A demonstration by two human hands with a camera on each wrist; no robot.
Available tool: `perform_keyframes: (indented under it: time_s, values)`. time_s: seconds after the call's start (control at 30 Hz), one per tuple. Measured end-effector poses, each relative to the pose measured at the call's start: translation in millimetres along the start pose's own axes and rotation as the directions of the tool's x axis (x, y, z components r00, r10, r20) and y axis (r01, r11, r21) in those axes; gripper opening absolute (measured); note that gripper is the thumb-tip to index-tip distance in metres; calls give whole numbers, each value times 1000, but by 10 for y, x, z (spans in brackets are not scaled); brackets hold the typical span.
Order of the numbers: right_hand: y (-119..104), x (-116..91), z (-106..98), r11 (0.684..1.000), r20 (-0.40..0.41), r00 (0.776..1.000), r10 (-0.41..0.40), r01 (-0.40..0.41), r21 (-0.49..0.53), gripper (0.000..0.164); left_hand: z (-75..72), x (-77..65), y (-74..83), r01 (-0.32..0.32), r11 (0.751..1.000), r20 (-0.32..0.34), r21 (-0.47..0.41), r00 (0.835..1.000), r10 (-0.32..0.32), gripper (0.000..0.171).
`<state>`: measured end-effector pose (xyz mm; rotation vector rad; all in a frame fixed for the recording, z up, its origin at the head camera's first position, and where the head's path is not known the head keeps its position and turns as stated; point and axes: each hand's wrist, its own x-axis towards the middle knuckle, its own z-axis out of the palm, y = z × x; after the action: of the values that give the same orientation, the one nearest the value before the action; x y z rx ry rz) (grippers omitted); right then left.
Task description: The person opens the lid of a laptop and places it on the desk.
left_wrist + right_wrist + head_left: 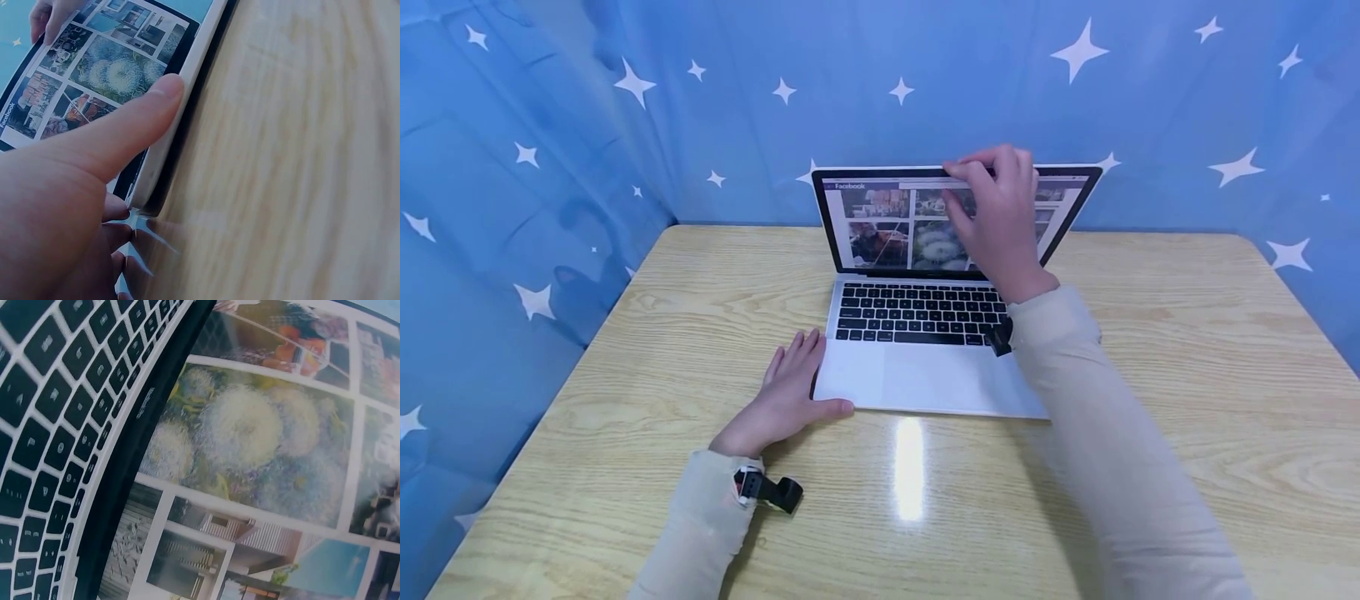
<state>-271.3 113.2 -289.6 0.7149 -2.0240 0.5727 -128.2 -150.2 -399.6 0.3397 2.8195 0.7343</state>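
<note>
A silver laptop point(925, 379) stands unfolded on the table, its black keyboard point(917, 315) facing me. The raised screen point(880, 237) shows a page of photo tiles, also filling much of the right wrist view. My right hand point(1003, 217) pinches the screen's top edge between thumb and fingers and covers part of the picture. At the laptop's front left corner rests my left hand point(786, 400). Its thumb point(140, 122) lies along the front edge, while its other fingers stretch beside the left side and touch the table.
The laptop stands on a pale wood-grain table point(700, 300) with rounded far corners. Behind and to the left hangs a blue curtain point(850, 50) with white stars. A small black camera point(782, 493) is strapped to the left wrist. Light glares on the tabletop in front of the laptop.
</note>
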Motion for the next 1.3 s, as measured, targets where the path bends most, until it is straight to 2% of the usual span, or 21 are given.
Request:
perform_keyframes:
  time_s: [0.2,0.4,0.67,0.8,1.0,1.3]
  values:
    - [2,12,-20,999,35,999,28,-28,26,31,-8,3,-9,0,1000,2,-5,1000,0,107]
    - [27,-3,18,999,25,999,-25,26,-47,39,-7,6,-7,1,1000,4,-3,1000,-1,107]
    - [0,-19,45,992,15,999,-35,37,-120,42,-12,7,2,0,1000,-2,-3,1000,0,107]
    - [-18,-11,43,987,36,999,-17,23,-161,42,-7,8,1,-6,1000,-8,1,1000,6,107]
    - [-16,-3,45,987,87,996,17,-3,-163,45,9,-9,2,-7,1000,-7,-9,1000,7,108]
    - [25,42,61,979,81,996,-43,58,-194,46,17,6,-5,0,1000,-8,-8,1000,0,109]
